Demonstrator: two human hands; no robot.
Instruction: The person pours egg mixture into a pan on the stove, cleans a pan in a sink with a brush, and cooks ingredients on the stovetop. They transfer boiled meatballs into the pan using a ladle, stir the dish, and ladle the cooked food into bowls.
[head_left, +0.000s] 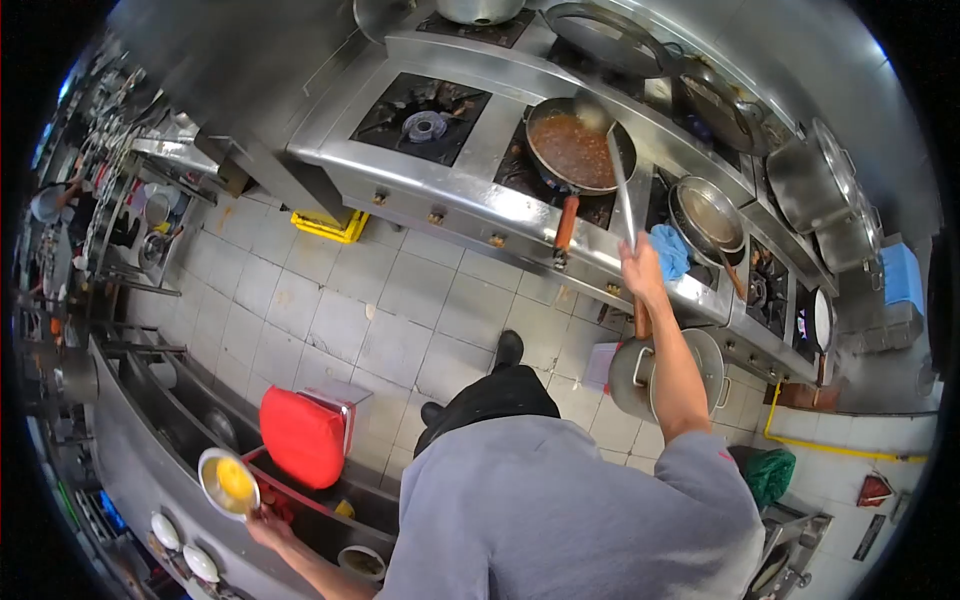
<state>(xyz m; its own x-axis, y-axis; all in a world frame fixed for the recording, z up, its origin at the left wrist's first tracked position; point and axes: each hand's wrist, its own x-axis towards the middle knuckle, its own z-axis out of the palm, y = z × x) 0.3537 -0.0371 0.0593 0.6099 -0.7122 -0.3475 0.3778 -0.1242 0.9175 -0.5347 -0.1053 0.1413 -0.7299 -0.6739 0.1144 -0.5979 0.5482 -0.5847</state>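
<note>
A wok [570, 150] of reddish-brown sauce sits on a stove burner, its wooden handle pointing toward me. My right hand [642, 268] is closed around the long metal handle of a ladle [622, 185], whose head is over the sauce near the wok's far right side. Beside that hand lies a blue cloth [670, 252] on the stove edge. Low on the left, my left hand [268, 526] grips the rim of a metal bowl [209, 480] with a yellow content like beaten egg in it, held near the counter edge.
A second pan [708, 215] rests on the stove to the right. A large pot [632, 378] stands below my right forearm. Behind the stove are lids and tall pots [808, 180]. A red-covered seat [300, 436] and a yellow crate [330, 226] are on the tiled floor.
</note>
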